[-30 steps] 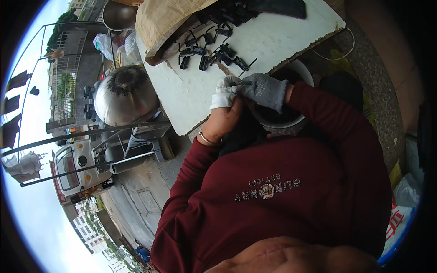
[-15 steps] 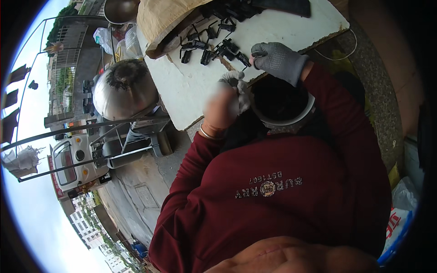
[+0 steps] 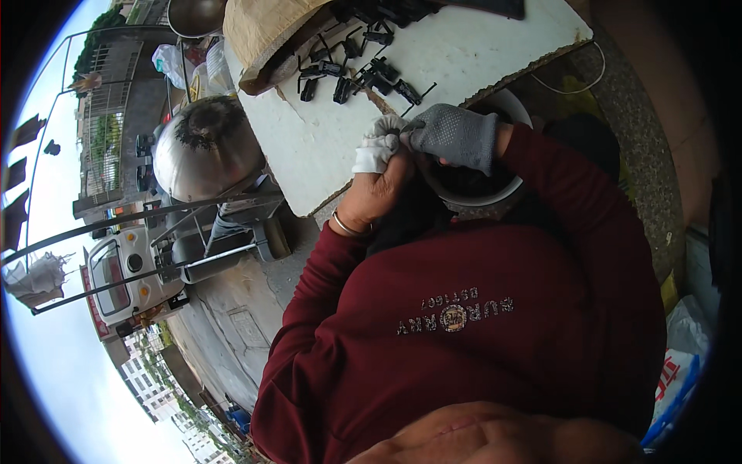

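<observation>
My left hand (image 3: 380, 168), its fingers covered in white cloth, is closed at the near edge of the white board (image 3: 286, 155). My right hand (image 3: 456, 139) wears a grey dotted glove and pinches right beside the left fingertips. Whatever lies between the two sets of fingers is too small and covered to make out. Beyond them, small black plastic parts with thin arms (image 3: 380, 73) lie scattered over the board. One black part (image 3: 408, 93) rests just past my fingertips. Below the right hand sits a round metal-rimmed basin (image 3: 483, 199) with dark contents.
A brown paper sack (image 3: 270, 35) lies open at the board's far left, with black parts at its mouth. A flat dark piece (image 3: 495, 6) lies at the far edge. Left of the board stands a rounded metal vessel (image 3: 205, 155); a white vehicle (image 3: 135, 267) is farther off.
My right hand has come left and nearer, away from the black part at the board's edge, and now meets my left hand. The left hand has turned slightly.
</observation>
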`<move>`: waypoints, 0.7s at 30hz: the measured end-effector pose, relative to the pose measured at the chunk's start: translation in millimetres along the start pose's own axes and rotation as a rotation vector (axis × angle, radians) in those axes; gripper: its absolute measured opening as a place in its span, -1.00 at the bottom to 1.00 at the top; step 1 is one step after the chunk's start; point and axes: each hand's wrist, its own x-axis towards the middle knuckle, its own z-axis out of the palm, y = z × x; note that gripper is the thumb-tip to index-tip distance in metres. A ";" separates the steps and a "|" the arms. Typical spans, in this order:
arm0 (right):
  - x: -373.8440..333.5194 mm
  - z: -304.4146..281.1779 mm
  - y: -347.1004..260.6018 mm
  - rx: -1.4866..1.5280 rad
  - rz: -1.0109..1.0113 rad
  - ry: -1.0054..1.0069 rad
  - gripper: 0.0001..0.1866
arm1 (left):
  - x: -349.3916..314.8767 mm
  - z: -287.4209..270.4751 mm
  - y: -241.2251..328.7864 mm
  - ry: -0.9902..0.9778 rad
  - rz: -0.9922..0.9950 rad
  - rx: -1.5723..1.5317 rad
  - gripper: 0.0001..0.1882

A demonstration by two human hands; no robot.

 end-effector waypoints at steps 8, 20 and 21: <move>15.9 46.8 31.5 -0.286 -0.294 0.296 -0.79 | -5.2 -11.2 -0.5 -0.044 0.347 0.567 -0.75; 11.4 -19.9 1.9 0.426 0.259 0.259 -0.68 | 3.3 -26.5 2.7 -0.115 -0.045 -0.739 -0.50; 13.0 -20.7 11.0 0.072 0.077 0.391 -0.71 | 4.9 -27.5 3.5 -0.190 -0.018 -0.810 -0.50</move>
